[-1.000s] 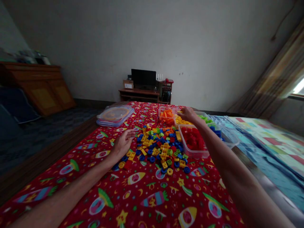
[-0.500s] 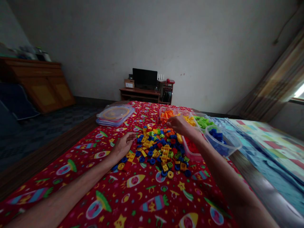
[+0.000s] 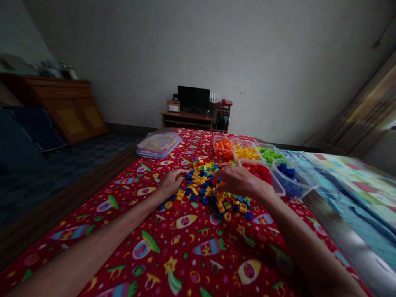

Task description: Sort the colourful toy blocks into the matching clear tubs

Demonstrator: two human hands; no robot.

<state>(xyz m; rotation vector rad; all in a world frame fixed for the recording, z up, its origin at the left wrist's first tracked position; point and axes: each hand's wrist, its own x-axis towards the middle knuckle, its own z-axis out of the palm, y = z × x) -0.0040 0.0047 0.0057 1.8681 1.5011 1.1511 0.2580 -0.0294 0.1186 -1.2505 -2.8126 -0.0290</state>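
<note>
A heap of mixed toy building blocks (image 3: 201, 180) in yellow, blue, green, orange and red lies on the red patterned cloth (image 3: 198, 225). At the heap's left edge rests my left hand (image 3: 172, 183), open, its fingers loosely curved with a gap to the thumb, close to some blue blocks. My right hand (image 3: 236, 180) hovers over the heap's right part with fingers pointing down among the blocks. Those fingers look apart, and I make out nothing held in them; the tips are partly hidden. Right beside it stands a clear box of red blocks (image 3: 259, 171).
Behind it are clear boxes of orange blocks (image 3: 224, 148), yellow blocks (image 3: 246, 152) and green blocks (image 3: 269, 154). A round-ended tub of blue blocks (image 3: 287, 171) stands at the right. Stacked plastic lids (image 3: 159, 145) lie at the back left. A bed (image 3: 355, 185) adjoins the right side.
My right hand has come back from beside the orange box, down and nearer, onto the heap. The left hand stays at the heap's left edge. The camera view has shifted slightly.
</note>
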